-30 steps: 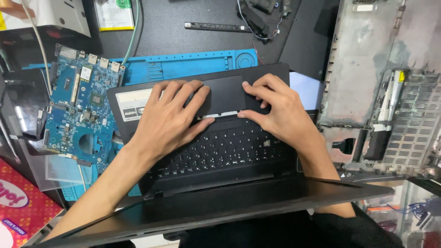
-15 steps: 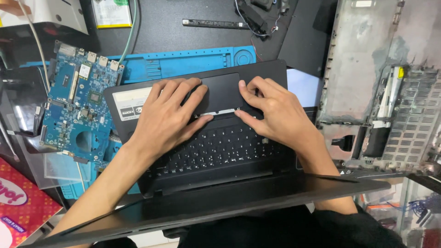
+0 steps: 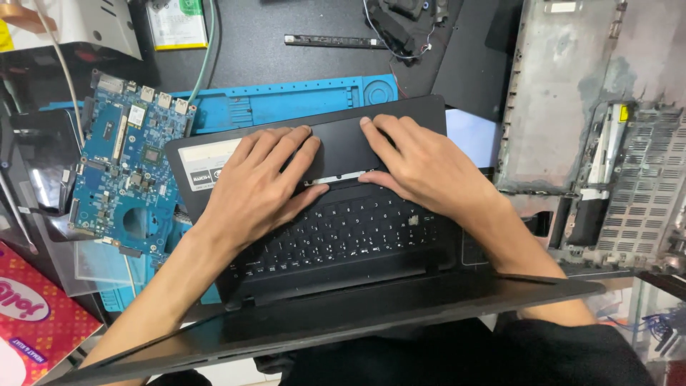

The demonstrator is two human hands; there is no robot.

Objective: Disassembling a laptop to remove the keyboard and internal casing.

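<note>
At the centre, the black laptop (image 3: pixel 336 236) is pressed flat by the spread left hand (image 3: pixel 261 182) and right hand (image 3: pixel 425 168), nothing pinched. Its stiff, thin, fragile palmrest (image 3: pixel 343 143) is best held by the edges; a blue circuit board (image 3: pixel 125 171) lies at nine o'clock.

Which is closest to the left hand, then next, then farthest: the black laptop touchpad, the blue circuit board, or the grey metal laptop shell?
1. Black laptop touchpad: under the left hand fingertips.
2. Blue circuit board: on the left side, beside the laptop.
3. Grey metal laptop shell: far right, beyond the right hand.
</note>
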